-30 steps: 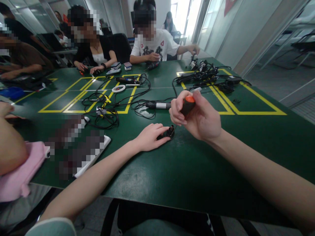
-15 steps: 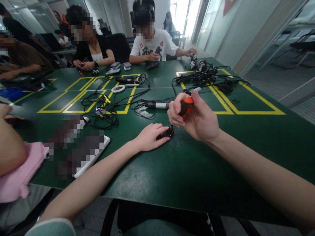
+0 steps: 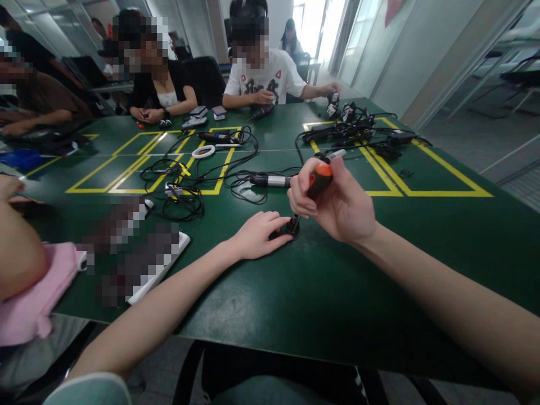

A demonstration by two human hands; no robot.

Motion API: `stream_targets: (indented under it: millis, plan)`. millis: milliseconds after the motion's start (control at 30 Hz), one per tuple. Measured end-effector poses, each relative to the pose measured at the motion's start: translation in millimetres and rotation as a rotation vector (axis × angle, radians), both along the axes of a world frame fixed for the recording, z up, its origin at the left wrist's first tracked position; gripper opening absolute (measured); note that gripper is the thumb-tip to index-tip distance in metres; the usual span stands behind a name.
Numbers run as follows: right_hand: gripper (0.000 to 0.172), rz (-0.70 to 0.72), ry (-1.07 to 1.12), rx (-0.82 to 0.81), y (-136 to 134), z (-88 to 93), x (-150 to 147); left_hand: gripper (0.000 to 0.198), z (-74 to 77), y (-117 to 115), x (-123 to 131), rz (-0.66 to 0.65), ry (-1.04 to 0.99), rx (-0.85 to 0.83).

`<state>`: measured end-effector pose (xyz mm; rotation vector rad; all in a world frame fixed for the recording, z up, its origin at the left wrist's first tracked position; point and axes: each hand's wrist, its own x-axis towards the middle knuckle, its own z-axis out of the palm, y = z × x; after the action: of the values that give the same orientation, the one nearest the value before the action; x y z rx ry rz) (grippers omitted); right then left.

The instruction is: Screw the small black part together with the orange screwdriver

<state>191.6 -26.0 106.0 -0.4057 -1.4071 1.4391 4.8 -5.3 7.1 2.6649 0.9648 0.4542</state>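
Green tabletop (image 3: 261, 315), marked with yellow tape lines, fills the view from a camera worn on the head. The person's right hand (image 3: 343, 205) is raised just above the table, fingers curled tight around the orange-and-black handle of a screwdriver (image 3: 319, 179). The orange cap pokes out at the top of the fist. The shaft points down and to the left toward a small black part (image 3: 291, 227); whether the tip touches it cannot be told. The left hand (image 3: 255, 235) lies low on the table, fingers loosely bent, with its fingertips pinning that small black part in place on the surface, directly below the right fist.

Behind the hands lie a silver-and-black tool (image 3: 270, 180), a tangle of black cables (image 3: 181, 194) and a white ring (image 3: 203, 151). A pink cloth (image 3: 25, 309) sits at the left edge. At the table's far side sit a person in a white shirt (image 3: 274, 76) and a person in a black top (image 3: 156, 90).

Compared with one second ago, the right fist has shifted slightly left and the handle has tipped, so more of the orange grip shows. The left hand and the part have not moved.
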Motion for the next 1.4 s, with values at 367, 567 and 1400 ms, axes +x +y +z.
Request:
stream_targets:
  millis: [367,567,1400]
  plan:
    - [0.056,0.020,0.032,-0.013,-0.8,-2.8,1.3,0.034,1.5,-0.5,0.6,0.001,-0.010,0.001]
    - [0.062,0.083,0.036,-0.021,1.9,-2.2,-0.2,0.033,0.6,0.0,0.0,-0.008,-0.011,-0.010]
    - [0.058,0.134,0.108,-0.138,8.0,-27.7,-2.5,0.034,-2.2,1.3,0.3,-0.004,-0.013,0.008]
